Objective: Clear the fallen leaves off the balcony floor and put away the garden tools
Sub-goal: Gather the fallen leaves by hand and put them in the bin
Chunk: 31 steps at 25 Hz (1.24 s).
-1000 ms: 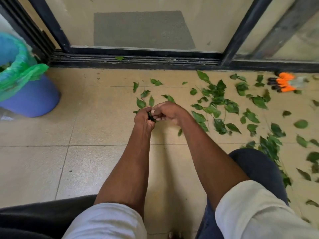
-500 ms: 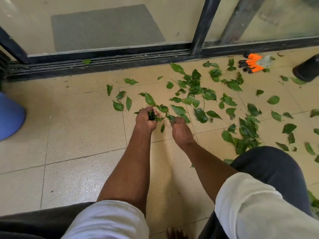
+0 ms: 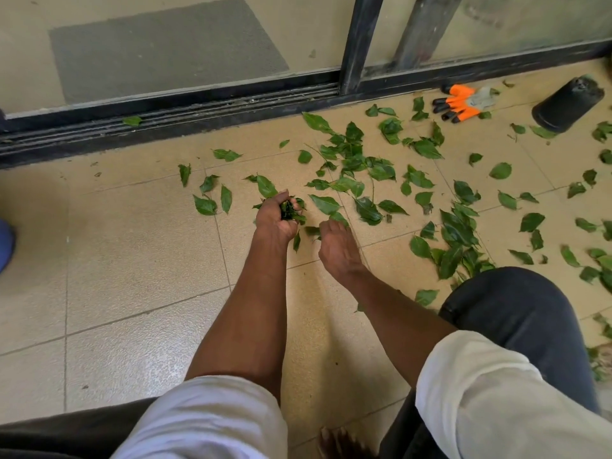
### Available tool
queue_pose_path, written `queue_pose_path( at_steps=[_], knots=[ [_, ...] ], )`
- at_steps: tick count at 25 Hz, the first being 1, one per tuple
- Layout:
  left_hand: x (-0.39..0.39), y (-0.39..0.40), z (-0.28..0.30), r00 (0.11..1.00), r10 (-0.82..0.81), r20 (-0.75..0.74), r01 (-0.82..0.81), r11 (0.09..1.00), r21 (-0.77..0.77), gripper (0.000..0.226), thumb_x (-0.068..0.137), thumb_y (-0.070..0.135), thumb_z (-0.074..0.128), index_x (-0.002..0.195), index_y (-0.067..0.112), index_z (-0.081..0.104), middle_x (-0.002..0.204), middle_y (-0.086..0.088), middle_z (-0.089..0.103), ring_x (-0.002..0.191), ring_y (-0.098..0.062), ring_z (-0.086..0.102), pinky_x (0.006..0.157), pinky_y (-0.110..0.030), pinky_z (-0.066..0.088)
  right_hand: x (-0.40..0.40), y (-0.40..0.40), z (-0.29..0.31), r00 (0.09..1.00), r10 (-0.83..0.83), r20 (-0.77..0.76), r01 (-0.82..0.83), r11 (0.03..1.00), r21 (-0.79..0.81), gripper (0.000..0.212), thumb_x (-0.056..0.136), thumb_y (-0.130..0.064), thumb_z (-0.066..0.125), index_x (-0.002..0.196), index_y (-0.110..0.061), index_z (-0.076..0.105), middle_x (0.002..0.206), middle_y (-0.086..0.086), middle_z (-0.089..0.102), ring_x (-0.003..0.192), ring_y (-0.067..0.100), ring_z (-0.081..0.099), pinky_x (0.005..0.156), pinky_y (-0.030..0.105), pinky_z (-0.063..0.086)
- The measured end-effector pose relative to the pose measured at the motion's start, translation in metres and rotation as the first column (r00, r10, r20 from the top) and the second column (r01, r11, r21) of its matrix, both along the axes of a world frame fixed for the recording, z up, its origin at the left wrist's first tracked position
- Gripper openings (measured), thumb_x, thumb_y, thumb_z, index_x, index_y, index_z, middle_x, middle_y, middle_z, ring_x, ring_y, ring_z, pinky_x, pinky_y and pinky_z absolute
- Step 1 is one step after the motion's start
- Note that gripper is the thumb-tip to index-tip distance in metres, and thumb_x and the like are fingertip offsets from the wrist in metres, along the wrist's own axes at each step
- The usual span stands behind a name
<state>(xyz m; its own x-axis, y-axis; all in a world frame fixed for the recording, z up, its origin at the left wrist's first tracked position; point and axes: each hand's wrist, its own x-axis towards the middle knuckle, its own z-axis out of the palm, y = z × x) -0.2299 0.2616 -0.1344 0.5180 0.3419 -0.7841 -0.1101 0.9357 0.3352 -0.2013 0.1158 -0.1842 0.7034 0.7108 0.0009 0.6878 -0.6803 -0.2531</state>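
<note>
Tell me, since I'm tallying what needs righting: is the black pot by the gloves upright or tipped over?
Tipped over. The black pot lies on its side on the tiles, base facing up-right.

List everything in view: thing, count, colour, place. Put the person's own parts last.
loose leaves: many, green, scattered over the floor, mostly middle and right
bunch of leaves: one, green, gripped in the left hand
stray leaf: one, green, in the door track
garden gloves: orange and grey with black tips, count unclear, on the floor by the door track, upper right
pot: one, black, lying on its side, far right
door mat: one, grey, behind the glass
sliding door frame: black, across the top
floor: beige tiles
bin: blue, left edge, mostly cut off
left hand: holds the bunch
right hand: fingers down at a leaf on the floor
</note>
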Motion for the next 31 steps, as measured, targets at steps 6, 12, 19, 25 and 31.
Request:
queue_pose_path(
  at_steps=[6, 12, 19, 25, 31],
  knots=[
    [-0.004, 0.006, -0.003, 0.999, 0.042, -0.001, -0.042, 0.999, -0.03, 0.016, 0.097, 0.005, 0.052, 0.081, 0.008, 0.049, 0.065, -0.006, 0.046, 0.042, -0.014, 0.043, 0.04, -0.017, 0.04, 0.037, 0.014, 0.02, 0.905, -0.351, -0.239, 0.395, 0.904, 0.166, 0.03, 0.085, 0.009, 0.056, 0.115, 0.002, 0.058, 0.103, 0.02, 0.064, 0.096, 0.03, 0.061, 0.082, 0.037, 0.053],
    [-0.009, 0.01, -0.005, 1.0, 0.031, -0.001, -0.031, 0.999, -0.012, 0.015, 0.097, 0.005, 0.051, 0.082, 0.008, 0.049, 0.063, -0.006, 0.046, 0.043, -0.014, 0.043, 0.042, -0.019, 0.039, 0.035, 0.009, -0.011, 0.828, -0.492, -0.267, 0.526, 0.847, 0.071, 0.022, 0.087, -0.003, 0.062, 0.106, 0.001, 0.069, 0.105, 0.02, 0.063, 0.101, 0.033, 0.06, 0.087, 0.039, 0.053],
    [-0.006, 0.009, 0.002, 0.999, 0.048, 0.017, -0.047, 0.999, -0.02, 0.015, 0.096, 0.005, 0.054, 0.082, 0.006, 0.051, 0.067, -0.006, 0.046, 0.052, -0.013, 0.044, 0.04, -0.019, 0.041, 0.034, 0.014, 0.008, 0.759, -0.595, -0.264, 0.648, 0.73, 0.218, 0.02, 0.085, -0.003, 0.063, 0.104, -0.002, 0.068, 0.12, 0.015, 0.052, 0.113, 0.029, 0.05, 0.094, 0.035, 0.045],
    [-0.011, 0.012, 0.008, 0.998, 0.04, 0.039, -0.04, 0.999, -0.005, 0.017, 0.097, 0.007, 0.053, 0.079, 0.007, 0.051, 0.063, -0.006, 0.046, 0.048, -0.014, 0.044, 0.041, -0.021, 0.04, 0.047, 0.033, 0.0, 0.98, -0.138, -0.142, 0.143, 0.99, 0.02, 0.02, 0.086, 0.008, 0.054, 0.101, 0.002, 0.067, 0.112, 0.016, 0.059, 0.109, 0.031, 0.055, 0.088, 0.037, 0.05],
    [-0.028, 0.03, 0.009, 0.993, 0.116, 0.012, -0.116, 0.993, -0.003, 0.015, 0.096, 0.006, 0.054, 0.082, 0.003, 0.055, 0.057, -0.006, 0.052, 0.053, -0.013, 0.046, 0.049, -0.02, 0.041, 0.037, 0.03, 0.007, 0.927, -0.296, -0.229, 0.33, 0.935, 0.127, 0.04, 0.089, 0.004, 0.056, 0.127, -0.008, 0.054, 0.098, 0.013, 0.066, 0.087, 0.026, 0.063, 0.073, 0.034, 0.055]
  ],
)
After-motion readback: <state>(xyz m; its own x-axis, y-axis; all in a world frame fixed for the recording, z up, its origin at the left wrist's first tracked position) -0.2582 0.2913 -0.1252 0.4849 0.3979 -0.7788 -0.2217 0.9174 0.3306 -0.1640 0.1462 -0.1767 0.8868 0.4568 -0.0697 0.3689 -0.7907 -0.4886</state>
